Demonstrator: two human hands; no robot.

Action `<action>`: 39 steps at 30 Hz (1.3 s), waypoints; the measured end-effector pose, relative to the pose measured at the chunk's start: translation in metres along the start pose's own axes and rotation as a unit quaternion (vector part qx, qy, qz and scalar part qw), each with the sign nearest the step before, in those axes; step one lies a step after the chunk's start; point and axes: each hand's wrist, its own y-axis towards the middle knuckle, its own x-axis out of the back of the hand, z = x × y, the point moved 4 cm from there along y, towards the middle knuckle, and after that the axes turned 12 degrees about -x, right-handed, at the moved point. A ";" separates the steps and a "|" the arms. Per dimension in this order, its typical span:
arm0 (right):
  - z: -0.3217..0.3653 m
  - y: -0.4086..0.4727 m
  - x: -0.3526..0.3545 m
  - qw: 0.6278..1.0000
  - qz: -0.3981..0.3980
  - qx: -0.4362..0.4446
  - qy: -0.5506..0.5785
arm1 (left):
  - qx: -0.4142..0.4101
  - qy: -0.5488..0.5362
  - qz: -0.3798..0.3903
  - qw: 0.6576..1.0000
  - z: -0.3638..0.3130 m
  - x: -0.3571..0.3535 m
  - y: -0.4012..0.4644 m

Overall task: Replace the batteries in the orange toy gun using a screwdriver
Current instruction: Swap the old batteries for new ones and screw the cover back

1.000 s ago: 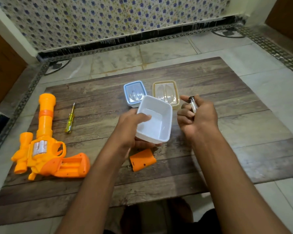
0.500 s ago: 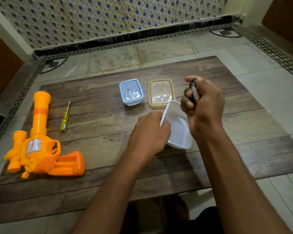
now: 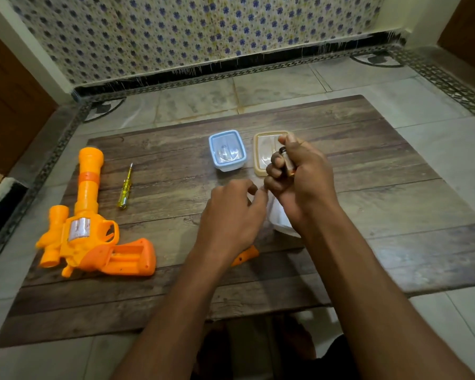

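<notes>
Fingers (image 3: 276, 171) of the right hand (image 3: 305, 185) curl around the batteries (image 3: 287, 161), held upright; their number is hard to make out. Fingers of the left hand (image 3: 231, 215) hang loosely curled, holding nothing. Well to the left on the worktop (image 3: 395, 187) lies the orange toy gun (image 3: 91, 237), its open grip compartment facing up, long axis toward the hands, nearer the left. A white container (image 3: 279, 218) is mostly hidden beneath the right hand.

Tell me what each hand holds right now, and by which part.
Right hand grips small cylindrical batteries around their sides, metal ends showing above the fingers. Left hand holds nothing.
</notes>
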 end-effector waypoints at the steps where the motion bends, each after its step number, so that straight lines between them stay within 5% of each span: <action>1: -0.005 -0.002 -0.005 1.000 0.010 -0.007 0.002 | 0.008 -0.015 -0.018 1.000 0.004 0.009 -0.004; 15: -0.062 -0.026 -0.043 0.996 0.045 -0.076 -0.025 | 0.112 -0.029 -0.208 0.971 0.057 0.088 -0.075; 24: -0.095 -0.022 -0.066 0.993 0.019 -0.112 -0.007 | 0.244 0.129 -0.342 0.898 0.104 0.116 -0.104; 30: -0.122 -0.019 -0.085 0.988 -0.002 -0.060 -0.145 | 0.386 0.160 -0.289 0.861 0.134 0.131 -0.117; 39: -0.145 -0.026 -0.098 0.969 0.048 -0.042 -0.239 | 0.379 -0.006 -0.326 0.866 0.147 0.134 -0.113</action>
